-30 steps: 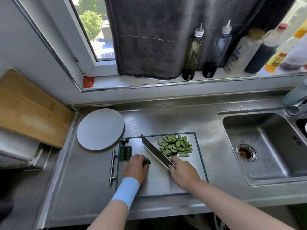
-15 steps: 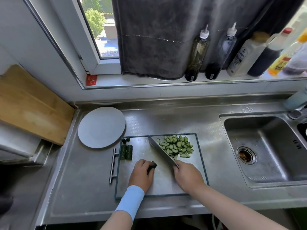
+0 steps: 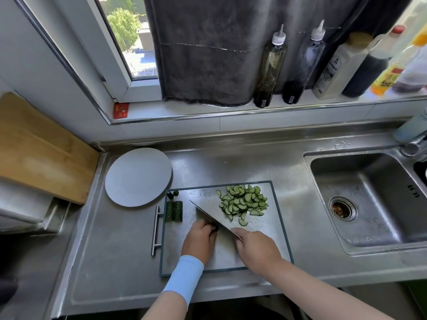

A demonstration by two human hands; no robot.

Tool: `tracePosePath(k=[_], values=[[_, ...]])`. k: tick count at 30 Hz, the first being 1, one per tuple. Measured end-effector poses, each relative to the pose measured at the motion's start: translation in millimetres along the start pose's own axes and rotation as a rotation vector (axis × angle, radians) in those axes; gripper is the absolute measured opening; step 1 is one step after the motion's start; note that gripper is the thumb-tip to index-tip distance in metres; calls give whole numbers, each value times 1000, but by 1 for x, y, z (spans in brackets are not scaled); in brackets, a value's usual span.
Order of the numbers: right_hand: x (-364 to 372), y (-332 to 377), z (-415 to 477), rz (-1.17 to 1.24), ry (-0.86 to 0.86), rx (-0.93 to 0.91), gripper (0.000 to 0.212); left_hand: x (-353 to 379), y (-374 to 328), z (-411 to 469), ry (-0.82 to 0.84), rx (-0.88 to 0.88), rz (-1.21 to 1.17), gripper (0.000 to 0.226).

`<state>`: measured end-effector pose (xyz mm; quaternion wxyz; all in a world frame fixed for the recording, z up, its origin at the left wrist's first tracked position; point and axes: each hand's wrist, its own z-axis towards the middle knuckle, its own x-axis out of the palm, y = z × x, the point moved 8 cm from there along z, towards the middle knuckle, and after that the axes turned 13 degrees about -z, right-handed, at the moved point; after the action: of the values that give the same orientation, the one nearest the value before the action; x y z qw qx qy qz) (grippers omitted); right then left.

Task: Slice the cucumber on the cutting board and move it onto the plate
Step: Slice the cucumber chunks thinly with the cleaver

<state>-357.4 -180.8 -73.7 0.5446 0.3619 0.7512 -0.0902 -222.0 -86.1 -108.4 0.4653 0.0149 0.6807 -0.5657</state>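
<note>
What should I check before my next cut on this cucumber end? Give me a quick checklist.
1. Hold: left hand holds the cucumber stub down: ok.
2. Grip: right hand grips the knife, blade beside the stub: ok.
3. Fingers clear of the edge: cannot tell; the stub is short and mostly hidden.
4. Path: slice pile lies right of the blade, out of its way: ok.
5. Landing: plate bare, beside the cutting board: ok.
</note>
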Motion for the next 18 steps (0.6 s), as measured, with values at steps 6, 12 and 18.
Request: tracePosePath(k=[6, 12, 18], values=[[1, -5, 4, 3, 48, -16, 45, 7, -7, 2, 48, 4, 31, 12], [-1, -3, 0, -25, 41, -33, 43, 8, -14, 8, 101, -28, 77, 10], [-3, 7, -7, -98, 0, -54, 43, 4, -16, 6, 104, -97, 112, 17]])
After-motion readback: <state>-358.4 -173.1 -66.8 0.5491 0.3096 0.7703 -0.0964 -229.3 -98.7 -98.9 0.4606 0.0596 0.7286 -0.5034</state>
